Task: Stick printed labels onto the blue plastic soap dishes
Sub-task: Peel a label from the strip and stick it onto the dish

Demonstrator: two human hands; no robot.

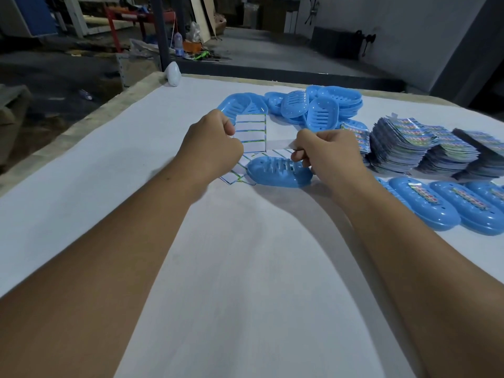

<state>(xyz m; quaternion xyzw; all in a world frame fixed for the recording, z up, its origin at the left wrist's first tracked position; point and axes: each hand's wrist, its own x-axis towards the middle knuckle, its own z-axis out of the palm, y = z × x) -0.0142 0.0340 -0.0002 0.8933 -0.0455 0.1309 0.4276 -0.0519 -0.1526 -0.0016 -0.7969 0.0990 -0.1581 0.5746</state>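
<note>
My left hand (211, 144) grips the left edge of a label backing sheet (252, 133), held up above the table; its strips look white and bare. My right hand (326, 154) pinches a label strip (281, 144) that reaches from the sheet's right edge. Below my hands a blue soap dish (278, 171) lies upside down on the white table (136, 165), partly over a used backing sheet (237, 170). A pile of blue dishes without labels (311, 107) lies behind. Labelled dishes (436, 207) sit in a row at the right.
Stacks of printed label sheets (425, 148) stand at the right, between the pile and the labelled row. A white oval object (173, 73) sits at the table's far left corner. Beyond the table lie a dark floor and workshop clutter.
</note>
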